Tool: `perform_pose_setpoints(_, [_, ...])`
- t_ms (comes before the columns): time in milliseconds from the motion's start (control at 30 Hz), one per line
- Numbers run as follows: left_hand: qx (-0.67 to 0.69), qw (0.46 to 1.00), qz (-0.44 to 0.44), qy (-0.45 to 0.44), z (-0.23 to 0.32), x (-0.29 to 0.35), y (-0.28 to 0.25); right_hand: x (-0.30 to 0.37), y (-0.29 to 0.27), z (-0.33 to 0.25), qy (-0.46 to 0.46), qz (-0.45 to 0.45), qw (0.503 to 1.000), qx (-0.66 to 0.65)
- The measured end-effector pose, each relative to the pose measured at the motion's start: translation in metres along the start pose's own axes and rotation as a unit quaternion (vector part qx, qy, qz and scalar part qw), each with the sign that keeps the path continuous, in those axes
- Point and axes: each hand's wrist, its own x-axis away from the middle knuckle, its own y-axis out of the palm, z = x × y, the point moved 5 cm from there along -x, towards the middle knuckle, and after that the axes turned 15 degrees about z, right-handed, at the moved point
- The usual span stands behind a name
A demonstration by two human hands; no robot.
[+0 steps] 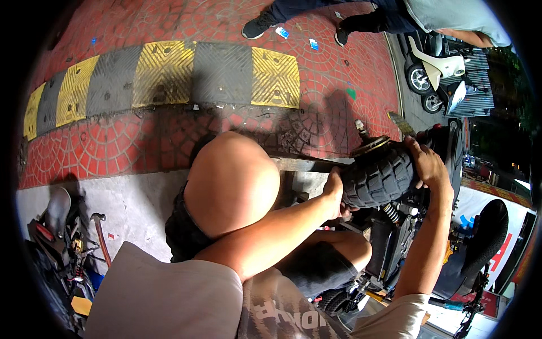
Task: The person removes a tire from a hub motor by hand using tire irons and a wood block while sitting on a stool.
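A knobby black tire [377, 176] sits in front of me on the right, on a small scooter-like vehicle. My left hand [334, 193] is closed against the tire's near left side, its fingertips partly hidden below. On the far right side, my right hand [427, 164] grips the tire with thumb and fingers bent over its edge. A round metal disc [370, 146] and a protruding axle-like end [360, 126] show beyond the tire's far side. Next to the tire, a coil spring [390, 213] and dark frame parts are visible below my hands.
A yellow and black speed bump [223, 76] lies on red patterned paving [113, 152]. A hammer [100, 234] and a heap of vehicle parts [62, 248] are at the left. Another person's shoe [259, 26] is at the top; a parked scooter [443, 62] stands far right, a black seat [490, 234] lower right.
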Motion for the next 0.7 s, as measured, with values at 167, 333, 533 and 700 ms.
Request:
perform_pose_setpoints(167, [-0.008,1.000,0.004,0.007,0.001,-0.003,-0.002,0.005,0.000,-0.002,-0.027,0.077,0.995,0.060])
perform_pose_setpoints(333, [-0.035,0.999,-0.008,-0.002,-0.002,-0.006,-0.005,0.007,0.010,-0.007,-0.082,0.156,0.965,-0.194])
perform_pose_setpoints(533, [-0.100,0.994,-0.017,0.041,0.002,-0.018,-0.009,0.007,0.026,0.005,-0.011,0.156,0.881,-0.446])
perform_pose_setpoints(700, [-0.179,0.975,0.024,0.128,0.011,-0.013,-0.024,0.013,0.019,0.001,-0.015,0.215,0.898,-0.383])
